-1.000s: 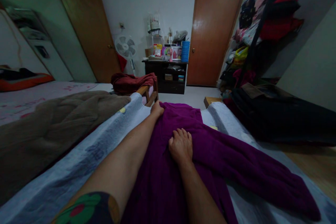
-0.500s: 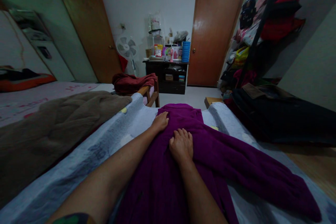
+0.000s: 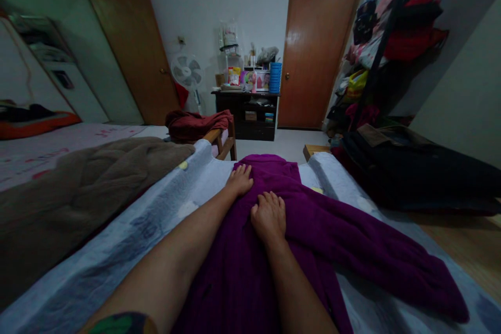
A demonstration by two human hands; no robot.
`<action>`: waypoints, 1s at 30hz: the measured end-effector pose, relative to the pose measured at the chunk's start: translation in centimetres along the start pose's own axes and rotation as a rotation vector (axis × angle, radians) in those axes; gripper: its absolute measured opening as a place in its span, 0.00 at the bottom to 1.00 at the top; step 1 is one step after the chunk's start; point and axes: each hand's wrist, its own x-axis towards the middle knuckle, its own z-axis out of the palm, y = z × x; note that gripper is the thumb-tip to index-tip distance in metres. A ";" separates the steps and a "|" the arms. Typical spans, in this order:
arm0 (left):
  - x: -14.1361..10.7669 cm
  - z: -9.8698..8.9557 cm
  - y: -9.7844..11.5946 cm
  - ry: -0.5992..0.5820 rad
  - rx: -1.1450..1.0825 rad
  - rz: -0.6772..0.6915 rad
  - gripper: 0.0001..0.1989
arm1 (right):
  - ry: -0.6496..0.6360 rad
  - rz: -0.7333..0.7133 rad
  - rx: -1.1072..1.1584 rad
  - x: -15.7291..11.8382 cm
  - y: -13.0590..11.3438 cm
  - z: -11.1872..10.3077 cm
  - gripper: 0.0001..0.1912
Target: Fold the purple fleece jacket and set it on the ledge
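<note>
A purple long-sleeved garment (image 3: 313, 216), perhaps a jacket, lies lengthwise before me on a grey-and-blue patterned bed cover (image 3: 152, 229). One sleeve stretches out to the lower right; the other sleeve cannot be made out. My left hand (image 3: 240, 181) rests flat on the garment's upper left edge, fingers spread and stretched forward. Lower and nearer the middle, my right hand (image 3: 270, 217) lies palm down on the cloth, its fingers slightly bent and apart. Neither hand visibly grips the fabric. My forearms cover part of the garment's lower portion.
A brown blanket (image 3: 97, 177) spreads over the left side. To the right sits a dark folded pile (image 3: 415, 172) on a wooden surface (image 3: 462, 240). Beyond the bed are a reddish cloth (image 3: 199, 124), a white fan (image 3: 187, 72), a dark cabinet (image 3: 227, 115) and a wooden door (image 3: 309, 57).
My left hand's fingers, bent at the garment's edge before, are now straightened and spread on the cloth. The right hand stays in nearly the same place. The view has shifted slightly.
</note>
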 end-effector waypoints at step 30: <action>-2.0 0.4 3.3 0.058 0.126 -0.010 0.30 | -0.030 0.092 0.068 0.8 0.0 -1.4 0.13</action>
